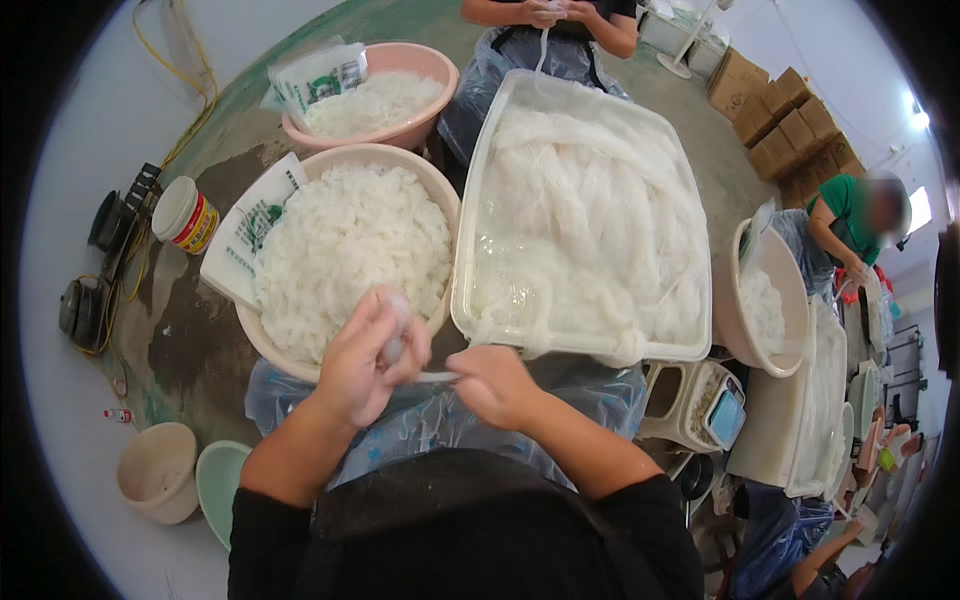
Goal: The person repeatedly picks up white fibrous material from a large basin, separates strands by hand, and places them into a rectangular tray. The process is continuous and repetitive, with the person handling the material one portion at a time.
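Observation:
My left hand point(371, 356), slightly blurred, is closed around a whitish translucent lump over the near edge of a cream basin point(452, 217). From it a pale strand point(435, 377) runs across to my right hand point(491, 386), whose fingers grip its other end. The basin holds a heap of white, wet-looking pieces point(352, 232). Beside it stands a white rectangular tub point(702, 247) with long, wet whitish strands point(585, 195) in liquid; some hang over its near rim close to my right hand. What the strands are made of I cannot tell.
Plastic bags with green print point(255, 225) lean in the basin's left side. Behind is a pink basin point(442, 67). A white bucket point(184, 214) stands left. Across the tub, a person's hands point(551, 13) hold a strand. Farther right are a stool point(667, 397), another basin point(799, 300) and co-workers.

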A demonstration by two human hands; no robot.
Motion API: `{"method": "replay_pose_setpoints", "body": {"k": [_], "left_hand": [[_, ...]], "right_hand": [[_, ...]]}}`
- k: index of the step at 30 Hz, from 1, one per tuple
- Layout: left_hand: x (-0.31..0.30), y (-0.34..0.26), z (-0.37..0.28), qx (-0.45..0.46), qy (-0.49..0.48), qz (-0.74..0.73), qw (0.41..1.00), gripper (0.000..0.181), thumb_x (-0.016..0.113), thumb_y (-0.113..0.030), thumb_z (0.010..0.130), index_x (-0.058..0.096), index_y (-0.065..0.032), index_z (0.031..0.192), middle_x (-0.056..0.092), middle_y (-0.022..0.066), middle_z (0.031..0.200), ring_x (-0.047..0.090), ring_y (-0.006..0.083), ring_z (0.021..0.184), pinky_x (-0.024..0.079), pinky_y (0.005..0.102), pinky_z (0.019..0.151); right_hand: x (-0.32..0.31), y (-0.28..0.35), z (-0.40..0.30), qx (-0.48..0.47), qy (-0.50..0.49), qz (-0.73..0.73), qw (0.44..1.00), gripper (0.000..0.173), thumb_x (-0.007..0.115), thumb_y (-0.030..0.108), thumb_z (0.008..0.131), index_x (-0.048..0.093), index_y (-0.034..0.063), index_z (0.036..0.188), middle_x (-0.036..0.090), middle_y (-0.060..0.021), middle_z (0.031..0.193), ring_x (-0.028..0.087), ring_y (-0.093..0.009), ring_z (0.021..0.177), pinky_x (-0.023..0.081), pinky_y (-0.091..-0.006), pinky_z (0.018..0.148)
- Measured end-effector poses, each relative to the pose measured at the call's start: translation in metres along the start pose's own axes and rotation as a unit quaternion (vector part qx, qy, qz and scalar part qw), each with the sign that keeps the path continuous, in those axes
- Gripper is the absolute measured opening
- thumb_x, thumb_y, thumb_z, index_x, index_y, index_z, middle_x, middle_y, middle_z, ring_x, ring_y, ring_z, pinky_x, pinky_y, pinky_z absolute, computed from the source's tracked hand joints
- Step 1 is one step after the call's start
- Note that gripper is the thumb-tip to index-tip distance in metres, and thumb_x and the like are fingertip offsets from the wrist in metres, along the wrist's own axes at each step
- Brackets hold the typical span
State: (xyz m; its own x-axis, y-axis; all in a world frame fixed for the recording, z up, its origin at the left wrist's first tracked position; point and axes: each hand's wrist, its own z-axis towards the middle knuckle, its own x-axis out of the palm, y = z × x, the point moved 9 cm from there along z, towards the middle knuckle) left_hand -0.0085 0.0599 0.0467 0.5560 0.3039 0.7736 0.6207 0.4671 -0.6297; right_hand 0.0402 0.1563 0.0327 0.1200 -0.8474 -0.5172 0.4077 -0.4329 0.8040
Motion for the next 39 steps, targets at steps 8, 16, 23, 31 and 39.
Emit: {"method": "replay_pose_setpoints", "body": {"k": [8, 16, 23, 31, 39], "left_hand": [[0.034, 0.028, 0.004, 0.112, 0.069, 0.809, 0.572, 0.031, 0.064, -0.027, 0.083, 0.066, -0.0142, 0.112, 0.033, 0.0156, 0.146, 0.013, 0.0427, 0.14, 0.011, 0.0477, 0.112], [0.026, -0.022, -0.006, 0.298, -0.087, 0.703, 0.64, 0.033, 0.063, -0.022, 0.086, 0.064, -0.0015, 0.112, 0.064, 0.0132, 0.115, 0.055, 0.0325, 0.116, 0.021, 0.0489, 0.11], [-0.03, 0.017, -0.003, 0.089, -0.193, 0.292, 0.932, 0.023, 0.068, -0.02, 0.082, 0.069, -0.0111, 0.103, 0.065, 0.0085, 0.112, 0.06, 0.0295, 0.11, 0.013, 0.0526, 0.112], [0.024, 0.002, 0.002, 0.182, 0.038, 0.819, 0.542, 0.019, 0.068, -0.014, 0.08, 0.065, -0.0067, 0.098, 0.064, 0.0098, 0.11, 0.061, 0.023, 0.109, 0.035, 0.051, 0.104], [0.006, -0.005, -0.004, 0.119, -0.103, 0.194, 0.968, 0.019, 0.04, -0.024, 0.1, 0.041, -0.0064, 0.107, 0.051, 0.0261, 0.126, 0.06, 0.0271, 0.106, 0.048, 0.0383, 0.089]], "right_hand": [[-0.028, 0.09, 0.015, -0.22, 0.09, 0.242, 0.941, 0.02, 0.051, 0.014, 0.082, 0.048, 0.0007, 0.067, 0.05, -0.0114, 0.069, 0.048, -0.026, 0.061, 0.04, -0.0342, 0.061], [-0.006, 0.011, -0.004, -0.163, 0.005, 0.125, 0.979, 0.027, 0.057, 0.013, 0.074, 0.057, 0.0011, 0.098, 0.051, -0.0162, 0.111, 0.048, -0.033, 0.108, 0.036, -0.0424, 0.095], [-0.001, -0.002, 0.014, -0.081, -0.054, -0.032, 0.995, 0.025, 0.057, 0.011, 0.079, 0.056, 0.0023, 0.102, 0.057, -0.0172, 0.096, 0.053, -0.036, 0.091, 0.041, -0.0429, 0.082], [-0.001, -0.015, 0.015, 0.044, 0.025, -0.156, 0.987, 0.019, 0.05, 0.018, 0.08, 0.057, 0.004, 0.068, 0.054, -0.0201, 0.072, 0.053, -0.038, 0.07, 0.039, -0.0478, 0.061], [-0.04, -0.035, 0.015, 0.113, -0.037, -0.13, 0.984, 0.036, 0.069, 0.022, 0.066, 0.052, 0.0066, 0.094, 0.053, -0.0112, 0.092, 0.054, -0.03, 0.077, 0.043, -0.0375, 0.067]]}}
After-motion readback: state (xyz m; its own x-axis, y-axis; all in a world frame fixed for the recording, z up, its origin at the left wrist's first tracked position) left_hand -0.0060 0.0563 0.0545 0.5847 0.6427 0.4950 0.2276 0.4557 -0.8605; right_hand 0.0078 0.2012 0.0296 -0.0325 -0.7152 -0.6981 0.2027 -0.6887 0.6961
